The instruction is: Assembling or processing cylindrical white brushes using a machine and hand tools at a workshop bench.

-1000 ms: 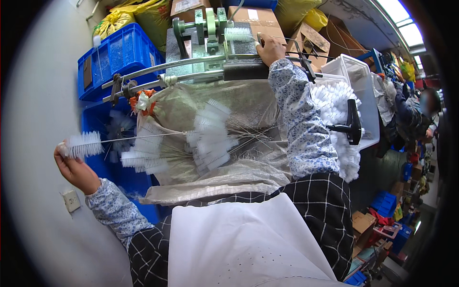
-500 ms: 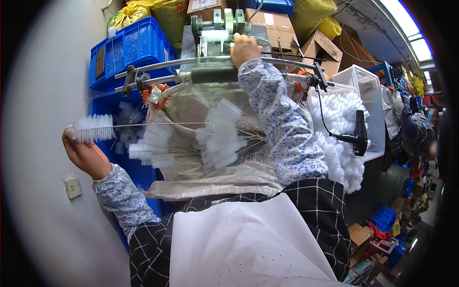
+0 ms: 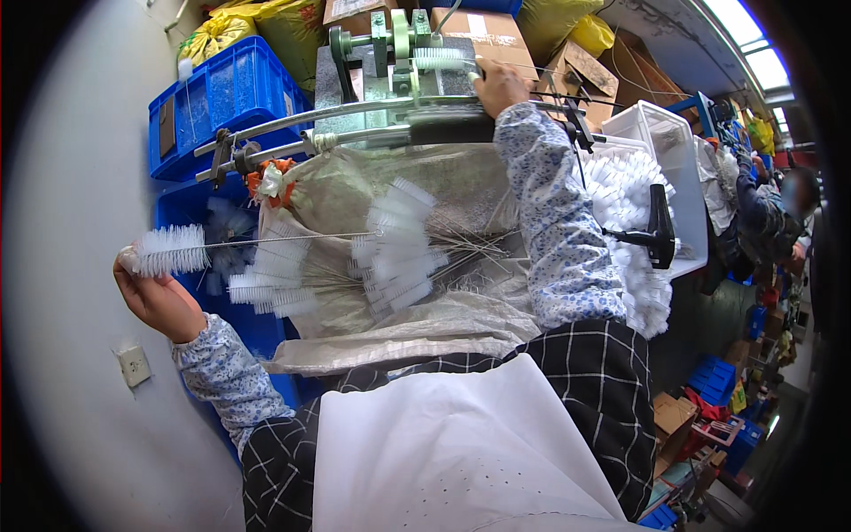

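My left hand [image 3: 158, 300], out by the left wall, pinches a white bottle brush [image 3: 173, 250] at its bristle end. Its thin wire stem stretches right above a pale sack [image 3: 425, 332]. My right hand [image 3: 501, 86] is closed at the right end of another white brush [image 3: 439, 58], beside the green wheel [image 3: 401, 44] of a small bench machine; the exact grip is partly hidden. Below that hand, a dark padded sleeve [image 3: 452, 127] sits on the metal rails. Several finished-looking brushes [image 3: 394, 244] lie fanned on the sack, wires pointing right.
Blue crates [image 3: 222, 102] stand at the left. On the right, a heap of white brushes [image 3: 634, 204] fills a clear bin, with a black hair dryer [image 3: 658, 230] in front. Cardboard boxes [image 3: 487, 40] and yellow sacks [image 3: 558, 22] are behind. Another person [image 3: 771, 208] works at far right.
My right hand has moved right with its brush, from in front of the green wheel to its right side. The dark sleeve has slid right along the rails. My left hand barely moved.
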### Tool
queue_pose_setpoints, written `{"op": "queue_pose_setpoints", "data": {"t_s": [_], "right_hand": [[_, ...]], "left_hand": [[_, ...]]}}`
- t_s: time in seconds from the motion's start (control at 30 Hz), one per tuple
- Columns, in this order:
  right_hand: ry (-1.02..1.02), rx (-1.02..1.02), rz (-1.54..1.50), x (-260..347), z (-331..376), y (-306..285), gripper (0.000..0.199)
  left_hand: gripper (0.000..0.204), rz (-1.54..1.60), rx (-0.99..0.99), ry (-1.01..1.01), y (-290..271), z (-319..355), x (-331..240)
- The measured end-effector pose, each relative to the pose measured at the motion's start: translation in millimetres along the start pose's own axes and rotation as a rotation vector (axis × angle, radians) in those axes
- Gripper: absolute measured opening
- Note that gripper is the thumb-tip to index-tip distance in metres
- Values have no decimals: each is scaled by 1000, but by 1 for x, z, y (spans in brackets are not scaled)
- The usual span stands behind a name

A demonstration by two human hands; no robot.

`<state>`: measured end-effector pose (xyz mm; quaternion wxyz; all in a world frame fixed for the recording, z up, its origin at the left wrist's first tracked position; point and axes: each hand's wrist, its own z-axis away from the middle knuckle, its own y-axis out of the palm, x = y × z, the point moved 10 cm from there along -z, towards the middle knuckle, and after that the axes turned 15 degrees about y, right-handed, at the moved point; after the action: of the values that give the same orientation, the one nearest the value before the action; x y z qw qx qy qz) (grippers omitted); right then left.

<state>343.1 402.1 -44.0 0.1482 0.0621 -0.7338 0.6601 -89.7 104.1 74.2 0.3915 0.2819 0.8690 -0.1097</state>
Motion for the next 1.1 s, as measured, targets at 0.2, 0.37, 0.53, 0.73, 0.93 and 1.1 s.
{"op": "queue_pose_setpoints", "data": {"t_s": [0.2,0.37,0.53,0.73,0.93,1.1], "right_hand": [[25,-52,12,-21,-7,-2,28],[27,9,48,32,6,11,27],[1,3,32,78,20,20,20],[-2,66,38,66,20,16,22],[-28,-41,154,9,-3,9,30],[-16,51,23,-42,-40,7,32]], "left_hand": [[19,69,0,-10,28,5,-1],[19,109,23,-2,40,8,-10],[19,120,52,-7,50,11,-15],[19,105,30,-12,40,13,-20],[21,80,-56,-36,7,9,-3],[17,326,24,-193,41,21,28]]}}
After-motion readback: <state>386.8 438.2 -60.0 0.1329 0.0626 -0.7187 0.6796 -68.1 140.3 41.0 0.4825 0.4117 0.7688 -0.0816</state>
